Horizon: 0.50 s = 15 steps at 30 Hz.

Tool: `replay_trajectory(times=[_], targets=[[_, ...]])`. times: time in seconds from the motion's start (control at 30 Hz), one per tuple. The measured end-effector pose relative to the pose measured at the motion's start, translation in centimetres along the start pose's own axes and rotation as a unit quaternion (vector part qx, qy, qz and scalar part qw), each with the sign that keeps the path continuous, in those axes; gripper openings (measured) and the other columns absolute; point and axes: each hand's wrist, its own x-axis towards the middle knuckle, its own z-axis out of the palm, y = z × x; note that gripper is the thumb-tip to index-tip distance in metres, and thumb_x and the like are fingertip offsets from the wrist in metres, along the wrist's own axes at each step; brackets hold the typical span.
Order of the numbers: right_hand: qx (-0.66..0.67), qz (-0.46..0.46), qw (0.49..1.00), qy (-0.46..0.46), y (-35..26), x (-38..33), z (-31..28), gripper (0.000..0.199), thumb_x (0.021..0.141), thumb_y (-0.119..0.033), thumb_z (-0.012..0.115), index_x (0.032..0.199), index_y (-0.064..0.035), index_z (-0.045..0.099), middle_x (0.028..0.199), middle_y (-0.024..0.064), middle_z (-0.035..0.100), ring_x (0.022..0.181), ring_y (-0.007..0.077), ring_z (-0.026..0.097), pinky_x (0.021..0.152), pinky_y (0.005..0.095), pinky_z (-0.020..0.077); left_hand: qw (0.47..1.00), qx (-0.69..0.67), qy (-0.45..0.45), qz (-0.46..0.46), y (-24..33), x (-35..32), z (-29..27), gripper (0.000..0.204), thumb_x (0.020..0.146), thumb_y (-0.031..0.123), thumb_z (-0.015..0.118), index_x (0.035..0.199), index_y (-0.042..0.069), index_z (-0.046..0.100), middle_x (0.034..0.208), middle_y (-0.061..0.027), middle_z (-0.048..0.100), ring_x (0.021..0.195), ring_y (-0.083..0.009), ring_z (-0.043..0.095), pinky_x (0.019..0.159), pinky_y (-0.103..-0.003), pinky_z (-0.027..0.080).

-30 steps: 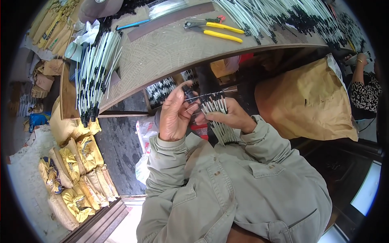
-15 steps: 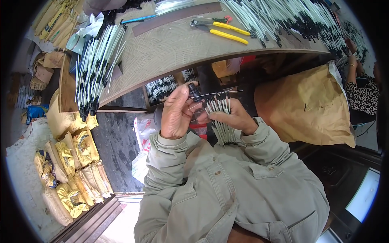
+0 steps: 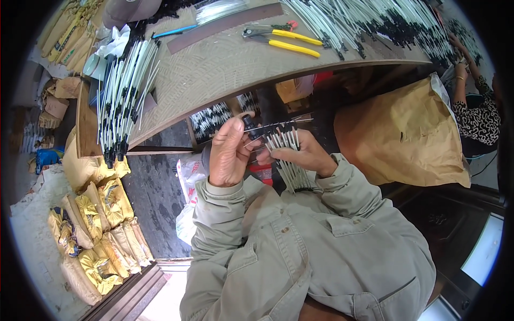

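My left hand [image 3: 227, 155] pinches a small black ribbed cylinder [image 3: 250, 126] between thumb and fingers. Thin metal rods run from beside that cylinder across the black tops of a bundle of white sticks [image 3: 289, 170]. Wrapped around the bundle is my right hand [image 3: 309, 154], its thumb lying over the front. The sticks point down toward my jacket, fanned slightly at the top. Both hands are close together in front of the table's edge. Some fingertips of the left hand are hidden behind the rods and the bundle.
On the table [image 3: 214, 69] lie yellow-handled pliers [image 3: 286, 43], a long brown strip [image 3: 225, 28] and a pile of white sticks [image 3: 369, 27]. Another bunch [image 3: 126, 96] overhangs the left edge. A large brown paper sack [image 3: 401, 134] stands right, near a co-worker's arm [image 3: 459, 83]. Wrapped packages [image 3: 101, 230] lie lower left.
My left hand and the black cylinder have shifted slightly left and down. The right hand keeps its hold on the stick bundle. The whole view has moved a little.
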Motion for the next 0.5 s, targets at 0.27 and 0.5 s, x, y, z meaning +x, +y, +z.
replay_trajectory(times=[0.27,0.5], targets=[[0.021,-0.013,1.000,0.004,0.0,-0.2,-0.2,0.028,0.087,-0.002,0.056,0.114,0.0029,0.049,0.097,0.0138,0.064,0.088,0.0190,0.064,0.079,0.0296,0.0523,0.999,0.013,0.010,0.052,-0.8,-0.4,1.2,0.034,0.089,0.009,0.053,0.120,-0.003,0.048,0.107,-0.0101,0.056,0.088,-0.0149,0.060,0.073,-0.023,0.052],[-0.009,-0.040,0.999,0.030,-0.4,-0.5,0.0,0.027,0.084,-0.005,0.059,0.111,0.0011,0.056,0.096,0.0021,0.062,0.087,0.0077,0.054,0.076,0.0238,0.0462,0.979,0.083,0.077,0.169,-2.5,-1.5,3.1,0.048,0.078,-0.012,0.056,0.123,-0.002,0.046,0.100,-0.0072,0.056,0.082,-0.0110,0.058,0.066,-0.021,0.050]])
